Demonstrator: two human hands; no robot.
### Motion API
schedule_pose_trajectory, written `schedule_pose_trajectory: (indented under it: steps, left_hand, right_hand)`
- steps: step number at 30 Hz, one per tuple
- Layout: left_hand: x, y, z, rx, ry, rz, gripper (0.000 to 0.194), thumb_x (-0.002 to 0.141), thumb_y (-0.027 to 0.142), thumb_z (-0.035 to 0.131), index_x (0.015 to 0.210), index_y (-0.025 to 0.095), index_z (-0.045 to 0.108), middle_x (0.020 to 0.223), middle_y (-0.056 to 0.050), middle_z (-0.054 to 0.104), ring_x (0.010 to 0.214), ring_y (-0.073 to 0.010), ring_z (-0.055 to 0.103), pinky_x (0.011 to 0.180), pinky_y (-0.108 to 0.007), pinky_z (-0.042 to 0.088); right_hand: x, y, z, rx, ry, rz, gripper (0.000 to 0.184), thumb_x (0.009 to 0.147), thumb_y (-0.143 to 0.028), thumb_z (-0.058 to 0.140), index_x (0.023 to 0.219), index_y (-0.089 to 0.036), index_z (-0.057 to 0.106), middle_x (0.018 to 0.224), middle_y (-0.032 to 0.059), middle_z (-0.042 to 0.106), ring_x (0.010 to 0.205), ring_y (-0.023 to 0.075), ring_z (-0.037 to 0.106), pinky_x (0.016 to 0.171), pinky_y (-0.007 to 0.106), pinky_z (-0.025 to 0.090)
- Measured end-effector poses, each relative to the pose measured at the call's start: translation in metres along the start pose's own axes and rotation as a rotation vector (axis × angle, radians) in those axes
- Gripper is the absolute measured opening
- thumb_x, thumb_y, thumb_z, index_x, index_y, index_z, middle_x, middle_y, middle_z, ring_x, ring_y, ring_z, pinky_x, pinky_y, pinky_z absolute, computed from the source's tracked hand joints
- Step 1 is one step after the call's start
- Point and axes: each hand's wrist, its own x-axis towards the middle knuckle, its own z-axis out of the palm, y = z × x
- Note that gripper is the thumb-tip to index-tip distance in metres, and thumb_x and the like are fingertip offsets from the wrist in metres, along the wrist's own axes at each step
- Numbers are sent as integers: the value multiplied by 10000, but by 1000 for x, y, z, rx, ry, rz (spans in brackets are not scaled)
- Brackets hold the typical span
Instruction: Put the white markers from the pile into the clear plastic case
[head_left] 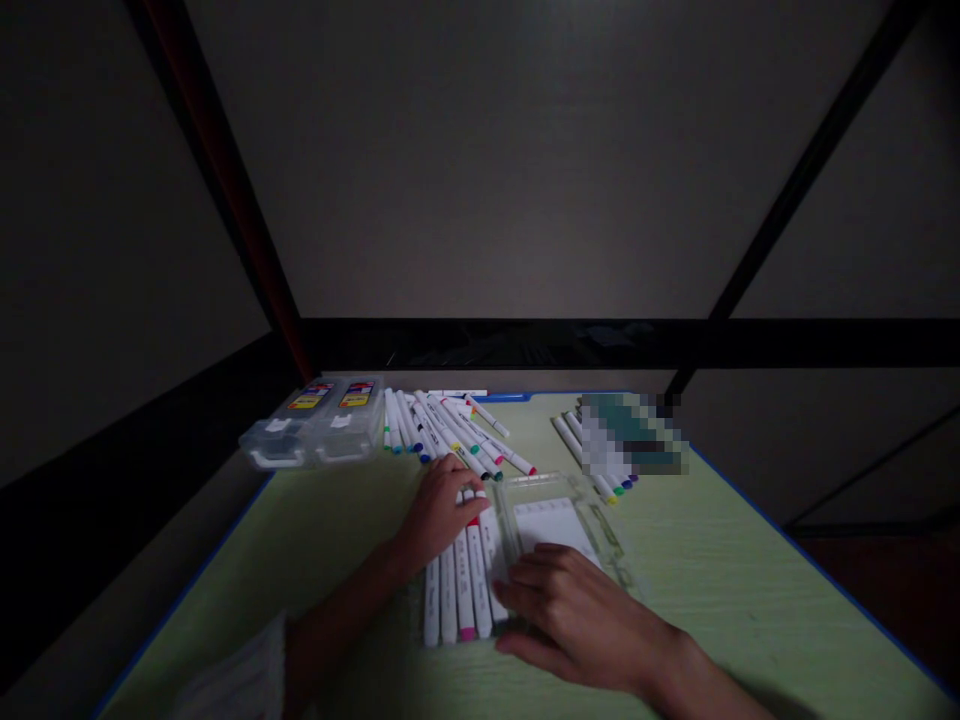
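Note:
Several white markers (448, 590) lie side by side in one half of an open clear plastic case (536, 487). My left hand (441, 512) bends over their far ends, its thumb and forefinger closed around the top of a marker near the right of the row. One marker in the row has a red band, and another shows a pink tip at the near end. My right hand (577, 612) rests low over the case's other half, with thumb and fingers apart and fingertips beside the rightmost marker. It partly covers a white card (553, 522) in that half.
A loose pile of white markers with coloured ends (454, 425) lies beyond my left hand. Two closed clear cases with handles (315, 425) stand at the back left. More markers (581, 455) lie at the right, beside a pixelated patch. The green table (720, 580) has a blue edge.

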Motion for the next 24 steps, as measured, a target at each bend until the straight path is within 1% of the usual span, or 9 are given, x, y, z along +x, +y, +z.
schedule_pose_trajectory:
  steps: [8, 11, 14, 16, 18, 24]
  left_hand:
    - [-1, -2, 1, -31, -8, -13, 77, 646, 157, 618, 718, 179, 604, 801, -16, 505, 849, -171, 485, 777, -300, 375]
    - [-1, 0, -1, -40, -11, -21, 89, 640, 150, 624, 721, 181, 602, 810, -18, 513, 859, -173, 486, 790, -301, 376]
    - [-1, 2, -3, -48, -24, -40, 91, 641, 143, 622, 721, 180, 602, 813, -19, 513, 862, -175, 483, 788, -304, 377]
    - [0, 3, -4, -52, -37, -51, 89, 645, 143, 619, 728, 174, 603, 818, -21, 509, 864, -176, 480, 789, -310, 376]
    - [0, 2, -4, -62, -48, -55, 95, 650, 146, 618, 741, 169, 606, 828, -25, 507, 873, -179, 479, 794, -314, 376]
    - [1, -1, -5, -93, -63, -56, 131, 647, 137, 620, 774, 167, 603, 857, -32, 514, 895, -183, 487, 810, -317, 384]
  right_hand:
    - [1, 0, -3, -41, -16, -16, 240, 835, -373, 450, 807, -171, 576, 776, 8, 623, 707, 153, 560, 699, 308, 388]
    - [-1, 1, -3, -25, -23, -15, 254, 829, -392, 459, 830, -168, 577, 804, 15, 628, 725, 155, 561, 710, 309, 389]
    - [-2, 4, -1, -6, -34, -22, 324, 788, -460, 499, 894, -165, 580, 830, 28, 633, 747, 165, 559, 715, 312, 388]
    - [-3, 6, 1, -17, -38, -24, 345, 751, -471, 542, 907, -166, 584, 838, 34, 634, 752, 171, 555, 690, 305, 388]
    - [-3, 7, 3, -42, -41, -25, 323, 736, -458, 564, 875, -169, 591, 798, 29, 631, 722, 173, 551, 643, 299, 384]
    - [-1, 5, 4, -84, -12, -39, 216, 804, -353, 480, 812, -168, 591, 726, 37, 624, 617, 155, 530, 544, 304, 333]
